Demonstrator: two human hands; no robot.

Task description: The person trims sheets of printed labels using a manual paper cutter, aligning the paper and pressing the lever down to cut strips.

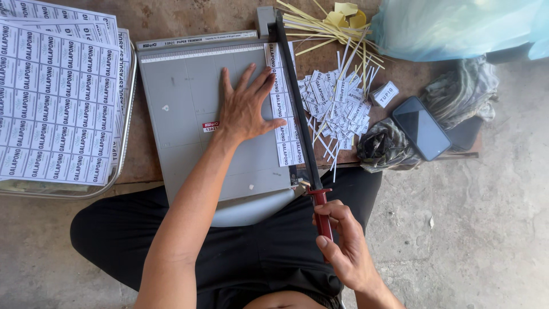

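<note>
A grey paper trimmer point(189, 103) lies on a low wooden board in front of me. My left hand point(247, 106) presses flat on its bed, fingers spread, holding down a strip of printed labels point(284, 131) against the cutting edge. My right hand point(343, 246) grips the red handle point(322, 212) of the black cutter arm point(294, 97), which lies lowered along the trimmer's right side. Cut labels point(337, 109) lie piled just right of the blade.
Uncut label sheets point(54, 97) fill a metal tray point(128, 143) at the left. Thin paper offcuts point(329, 26), a blue plastic bag point(457, 26), a dark phone point(422, 127) and crumpled cloth point(386, 146) lie to the right. Concrete floor surrounds the board.
</note>
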